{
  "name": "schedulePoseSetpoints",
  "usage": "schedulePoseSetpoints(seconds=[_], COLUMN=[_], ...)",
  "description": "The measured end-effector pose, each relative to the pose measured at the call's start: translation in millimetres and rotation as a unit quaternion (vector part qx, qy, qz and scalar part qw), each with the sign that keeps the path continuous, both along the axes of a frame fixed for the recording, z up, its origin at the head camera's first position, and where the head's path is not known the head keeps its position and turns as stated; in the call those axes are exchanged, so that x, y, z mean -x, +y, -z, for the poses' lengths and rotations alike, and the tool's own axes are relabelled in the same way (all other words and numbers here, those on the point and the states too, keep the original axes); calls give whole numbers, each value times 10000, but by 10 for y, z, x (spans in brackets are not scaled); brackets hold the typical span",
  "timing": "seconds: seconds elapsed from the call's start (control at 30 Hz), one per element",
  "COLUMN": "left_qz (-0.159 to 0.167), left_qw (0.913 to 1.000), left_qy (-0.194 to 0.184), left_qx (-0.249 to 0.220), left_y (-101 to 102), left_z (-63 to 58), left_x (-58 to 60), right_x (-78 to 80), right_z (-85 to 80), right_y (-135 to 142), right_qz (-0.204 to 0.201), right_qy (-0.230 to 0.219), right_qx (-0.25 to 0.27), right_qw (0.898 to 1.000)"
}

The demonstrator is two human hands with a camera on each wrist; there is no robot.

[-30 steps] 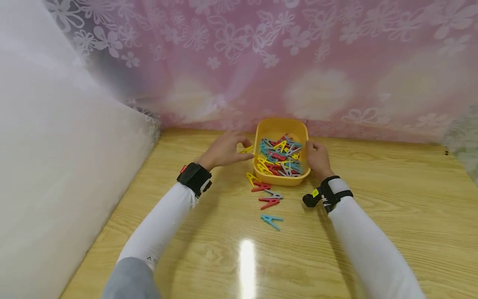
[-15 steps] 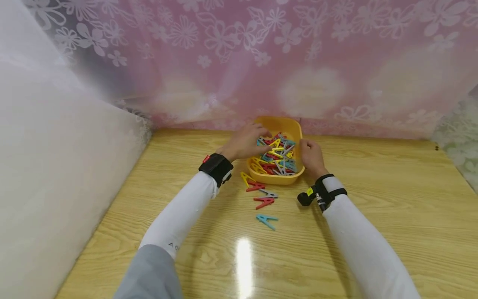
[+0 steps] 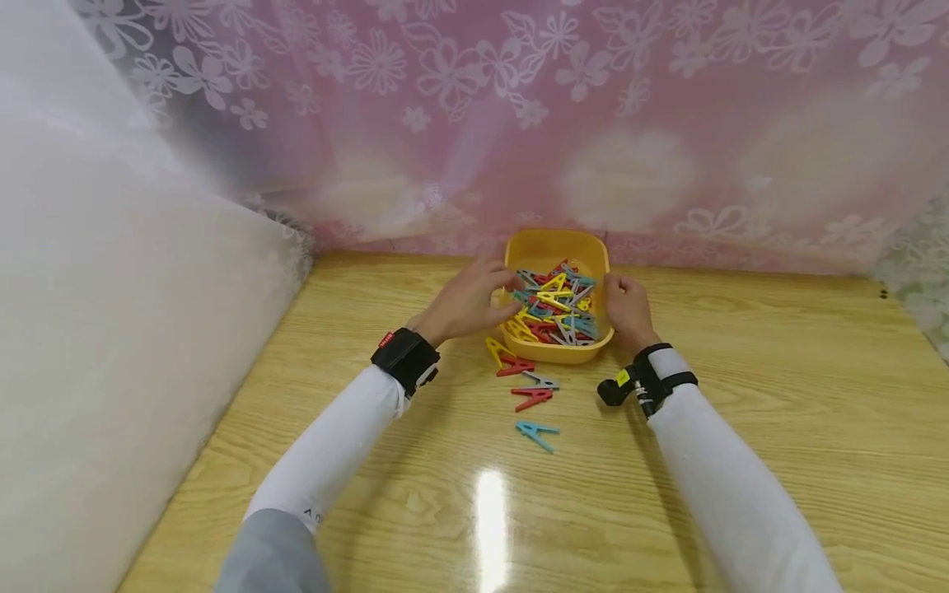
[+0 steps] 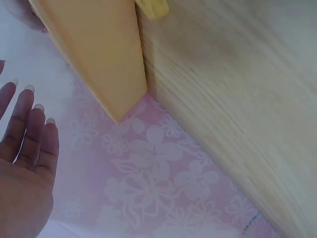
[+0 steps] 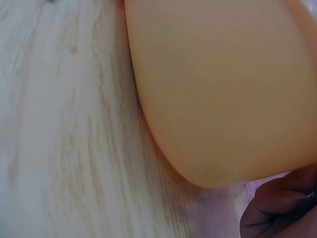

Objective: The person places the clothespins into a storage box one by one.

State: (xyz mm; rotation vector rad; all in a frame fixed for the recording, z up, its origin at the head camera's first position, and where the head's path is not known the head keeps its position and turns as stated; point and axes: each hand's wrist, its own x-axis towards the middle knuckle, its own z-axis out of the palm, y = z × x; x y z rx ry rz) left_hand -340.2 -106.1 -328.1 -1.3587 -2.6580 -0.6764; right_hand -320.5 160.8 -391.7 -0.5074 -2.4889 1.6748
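A yellow plastic basket (image 3: 558, 353) holds a heap of clothespins (image 3: 567, 323) in yellow, red, grey and blue. My right hand (image 3: 627, 311) grips the basket's right rim, its fingers curled; part of it shows at the lower corner of the right wrist view. My left hand (image 3: 469, 303) hovers at the left rim, holding nothing. In the left wrist view its fingers (image 4: 33, 130) are extended and apart from the basket wall (image 4: 106, 54). A yellow clothespin (image 3: 554, 299) lies on top of the heap.
On the wooden table (image 3: 385, 494), in front of the basket, lie a yellow clothespin (image 3: 496, 350), two red clothespins (image 3: 532, 399), a grey clothespin (image 3: 542, 380) and a blue clothespin (image 3: 535, 434). A pink floral curtain (image 3: 445, 165) hangs right behind the basket.
My left hand went from beside the basket to over it, let go of a yellow clothespin onto the heap, then drew back left to the rim. The right hand kept its grip.
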Motion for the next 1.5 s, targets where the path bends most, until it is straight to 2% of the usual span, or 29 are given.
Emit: schedulePoseSetpoints(seconds=[0.23,0.43,0.5,0.73,0.9,1.07,1.4,1.5], left_qz=[593,1136,1250,1624,1693,1758,1732,1752], left_qw=[9970,9903,9861,9657,9572,9524,9542,9583], left_qy=[368,-45,-105,80,405,736,680,705], left_qx=[325,805,1087,2026,2313,2381,2340,2146], left_y=[-42,38,81,228,289,330,320,278], left_z=[129,177,201,335,428,478,482,417], left_x=[-324,-589,-673,-910,-974,-995,-1015,-991], right_x=[3,9,8,-4,-16,-5,12,16], right_z=[-21,-21,-20,-26,-42,-52,-15,-4], right_y=[41,79,82,86,81,63,26,14], right_qz=[-30,-96,-111,-143,-187,-221,-189,-193], right_qy=[-176,-187,-175,-256,-244,-271,-214,-227], right_qx=[-98,-37,-23,142,192,222,267,261], right_qw=[9998,9998,9998,9995,9993,9991,9992,9992])
